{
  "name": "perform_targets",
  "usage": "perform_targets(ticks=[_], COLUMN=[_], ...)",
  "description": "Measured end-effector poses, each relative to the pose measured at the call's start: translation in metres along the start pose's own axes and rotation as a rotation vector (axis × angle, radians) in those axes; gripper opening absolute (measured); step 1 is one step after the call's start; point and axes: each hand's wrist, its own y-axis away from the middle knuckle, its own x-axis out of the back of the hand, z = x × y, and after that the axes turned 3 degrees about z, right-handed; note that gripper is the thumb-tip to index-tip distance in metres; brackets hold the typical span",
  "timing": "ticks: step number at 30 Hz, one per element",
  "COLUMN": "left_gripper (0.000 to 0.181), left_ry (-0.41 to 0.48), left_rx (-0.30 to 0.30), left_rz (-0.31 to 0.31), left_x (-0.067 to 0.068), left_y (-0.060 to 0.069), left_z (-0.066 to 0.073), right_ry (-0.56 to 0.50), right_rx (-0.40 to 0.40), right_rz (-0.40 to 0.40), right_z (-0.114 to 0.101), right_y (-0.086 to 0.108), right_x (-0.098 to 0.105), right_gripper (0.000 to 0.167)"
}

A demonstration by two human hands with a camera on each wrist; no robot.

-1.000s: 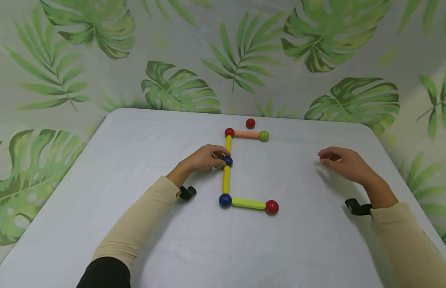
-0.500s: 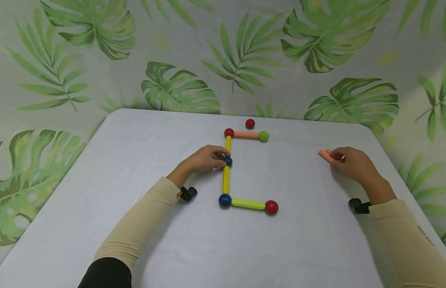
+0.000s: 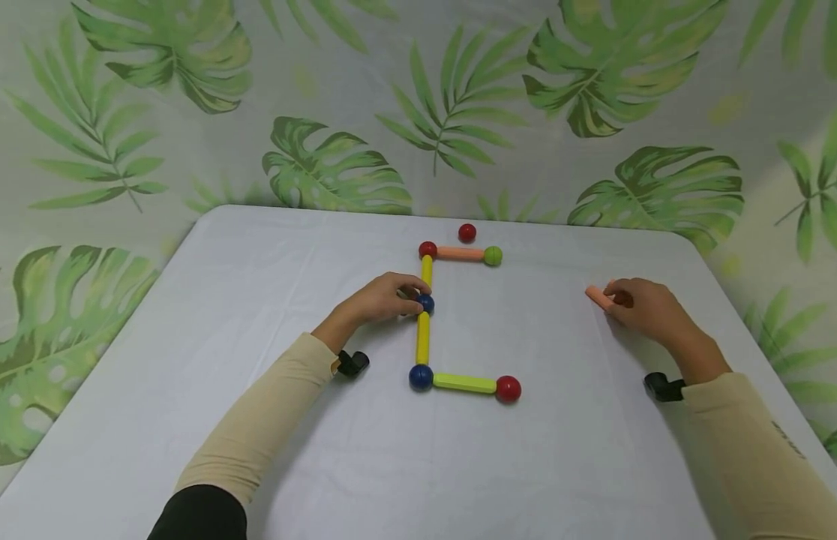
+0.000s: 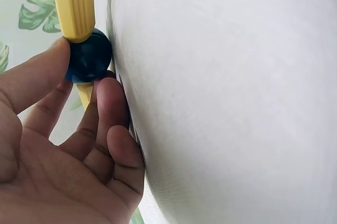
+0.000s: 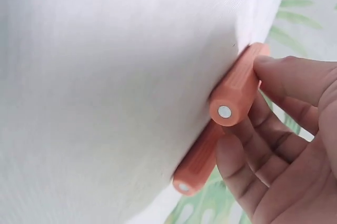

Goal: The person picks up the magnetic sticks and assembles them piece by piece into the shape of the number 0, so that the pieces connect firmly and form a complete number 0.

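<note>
A blue ball (image 3: 425,303) joins two yellow magnetic sticks, one above it and one below (image 3: 423,339). My left hand (image 3: 389,295) pinches this ball; the left wrist view shows the thumb against the ball (image 4: 90,58) just under a ridged yellow stick (image 4: 75,5). Toward the right of the table, my right hand (image 3: 640,305) pinches an orange magnetic stick (image 3: 598,297). Seen from the right wrist, the thumb lies on that stick (image 5: 235,89), whose end has a round metal disc. A second orange stick (image 5: 199,162) lies beside it, close to the fingers.
The figure continues with a far red ball (image 3: 427,250), an orange stick (image 3: 460,254) and a green ball (image 3: 493,256). Nearer are a blue ball (image 3: 421,377), a lime stick (image 3: 464,383) and a red ball (image 3: 508,389). A loose red ball (image 3: 467,232) sits near the back edge.
The right hand shifts right, then back left a little. Orange sticks, barely visible at first, now show at its fingertips, and the pinched one has moved slightly left. The left hand stays put.
</note>
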Motion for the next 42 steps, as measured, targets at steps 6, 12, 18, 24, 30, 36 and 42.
perform_targets(ticks=[6,12,18,24,30,36,42], left_gripper=[0.036,0.036,0.035,0.035,0.035,0.035,0.035], left_ry=[0.003,0.001,-0.004,0.005,0.021,0.013,0.009], left_rx=[-0.003,-0.001,0.000,-0.002,0.006,0.001,0.003], left_rz=[-0.002,-0.005,-0.001,0.000,-0.003,0.000,-0.004], left_x=[0.000,0.001,0.000,0.000,-0.001,0.000,0.001], left_y=[-0.001,-0.001,0.000,0.002,0.001,0.001,0.000], left_z=[-0.001,-0.002,-0.003,-0.002,-0.002,-0.002,-0.002], right_ry=[-0.062,-0.078,-0.141,-0.134,-0.163,-0.194,-0.271], right_rx=[-0.045,-0.062,-0.074,-0.052,-0.049,-0.054,-0.015], right_rz=[-0.064,-0.115,-0.156,-0.188,-0.233,-0.243,-0.222], right_z=[-0.006,-0.008,-0.010,-0.012,-0.017,-0.021,-0.022], right_y=[-0.001,-0.002,-0.003,-0.002,-0.002,-0.001,-0.001], right_x=[0.001,0.003,0.000,-0.001,0.000,0.000,-0.006], right_gripper=[0.035,0.035,0.049,0.059,0.061,0.059,0.055])
